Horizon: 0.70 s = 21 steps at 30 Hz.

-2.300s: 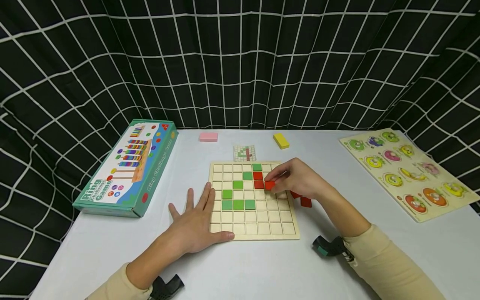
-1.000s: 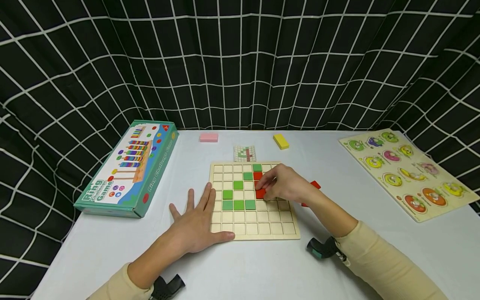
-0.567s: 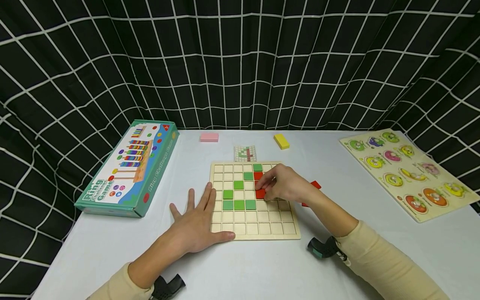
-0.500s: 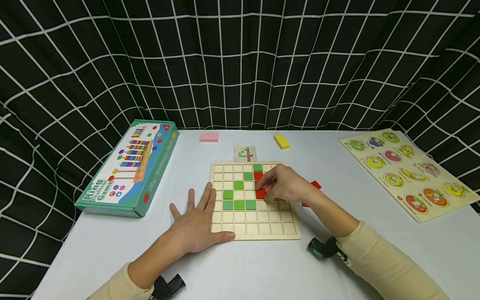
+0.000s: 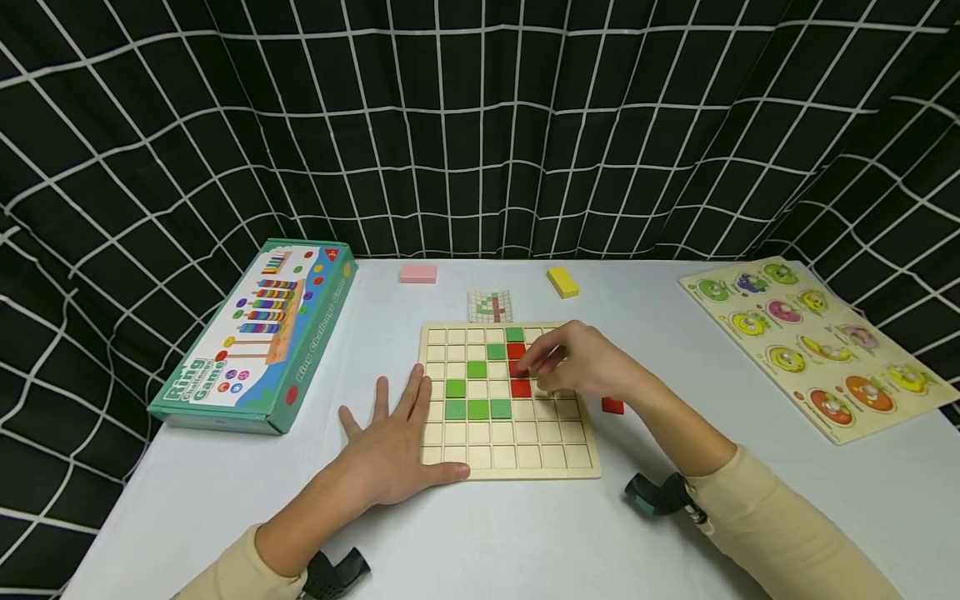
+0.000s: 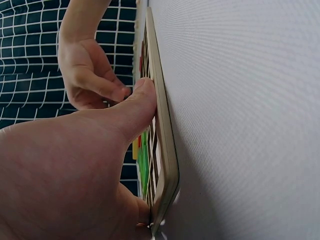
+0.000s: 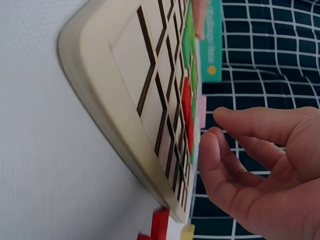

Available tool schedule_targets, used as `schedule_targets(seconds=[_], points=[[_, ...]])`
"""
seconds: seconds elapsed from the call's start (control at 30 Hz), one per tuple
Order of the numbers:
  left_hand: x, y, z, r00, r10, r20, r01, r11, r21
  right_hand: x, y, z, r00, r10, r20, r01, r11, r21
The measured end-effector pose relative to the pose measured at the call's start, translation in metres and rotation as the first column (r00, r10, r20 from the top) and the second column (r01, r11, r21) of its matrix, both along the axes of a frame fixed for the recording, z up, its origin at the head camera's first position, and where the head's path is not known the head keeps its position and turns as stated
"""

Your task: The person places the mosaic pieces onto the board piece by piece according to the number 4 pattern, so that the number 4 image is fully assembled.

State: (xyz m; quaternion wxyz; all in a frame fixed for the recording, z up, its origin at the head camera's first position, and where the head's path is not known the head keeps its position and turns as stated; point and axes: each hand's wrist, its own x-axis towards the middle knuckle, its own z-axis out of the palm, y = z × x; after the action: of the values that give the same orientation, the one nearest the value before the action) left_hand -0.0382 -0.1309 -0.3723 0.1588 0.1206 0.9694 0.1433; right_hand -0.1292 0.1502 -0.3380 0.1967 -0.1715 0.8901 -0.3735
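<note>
A wooden grid board (image 5: pixel 528 457) lies on the table, with several green tiles (image 5: pixel 477 409) and a short column of red tiles (image 5: pixel 521 388) set in its cells. My left hand (image 5: pixel 386 462) rests along the board's left side with fingers spread, and in the left wrist view its thumb (image 6: pixel 142 97) lies on the near rim. Just above the red column is my right hand (image 5: pixel 588 358). Its thumb and index finger are bent but apart in the right wrist view, with nothing between them. Loose red tiles (image 7: pixel 160 223) lie beyond the board's right edge, partly hidden in the head view.
A small printed pattern card (image 5: pixel 490 307) lies behind the board, near a pink block (image 5: pixel 417 274) and a yellow block (image 5: pixel 562 282). At the left is a green game box (image 5: pixel 258 333); a fruit puzzle board (image 5: pixel 817 346) is at the right. A grid-patterned black curtain surrounds the table.
My right hand carried a red tile to the lowest place in the red column and let it go. It has since moved slightly right, away from the tile. The left hand stayed put.
</note>
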Motion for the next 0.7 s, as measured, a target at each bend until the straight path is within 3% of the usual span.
schedule_targets(seconds=[0.47, 0.7], points=[[-0.001, 0.001, 0.0, 1.0, -0.002, 0.006, 0.002, 1.0, -0.006, -0.003, 0.038, 0.008, 0.995, -0.015, -0.1, 0.017, 1.0, 0.017], [-0.001, 0.001, 0.0, 1.0, -0.001, 0.003, 0.001, 1.0, 0.003, -0.008, 0.061, 0.013, 0.995, -0.074, -0.069, 0.078, 0.996, 0.053]])
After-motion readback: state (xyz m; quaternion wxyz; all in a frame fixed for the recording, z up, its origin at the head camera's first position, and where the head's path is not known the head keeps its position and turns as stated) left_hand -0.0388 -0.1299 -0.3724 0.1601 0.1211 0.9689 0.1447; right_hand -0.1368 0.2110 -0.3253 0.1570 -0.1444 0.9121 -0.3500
